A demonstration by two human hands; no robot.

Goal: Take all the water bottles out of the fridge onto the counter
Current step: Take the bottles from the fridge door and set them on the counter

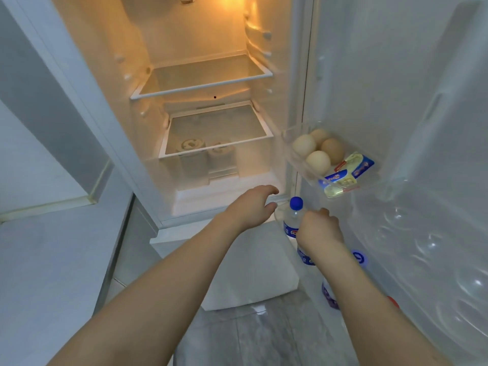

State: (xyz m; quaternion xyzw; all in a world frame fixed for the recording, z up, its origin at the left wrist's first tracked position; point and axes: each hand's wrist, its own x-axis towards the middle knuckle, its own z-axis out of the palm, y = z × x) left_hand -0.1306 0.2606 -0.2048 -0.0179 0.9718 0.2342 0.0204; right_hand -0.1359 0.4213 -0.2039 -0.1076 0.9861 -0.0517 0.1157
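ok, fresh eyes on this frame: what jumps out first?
The warm-lit, open white fridge interior, its glass shelves bare. Low in the door, the right hand reaches onto a clear plastic water bottle with a blue cap; the left hand hovers open beside it. Above, a clear door tray holds four pale eggs and blue-yellow packets.

Two bare forearms show beside the open fridge (200, 107), with no sleeve in view on either. The left hand (250, 207) and right hand (319, 228) wear no glove, ring, watch or bracelet.
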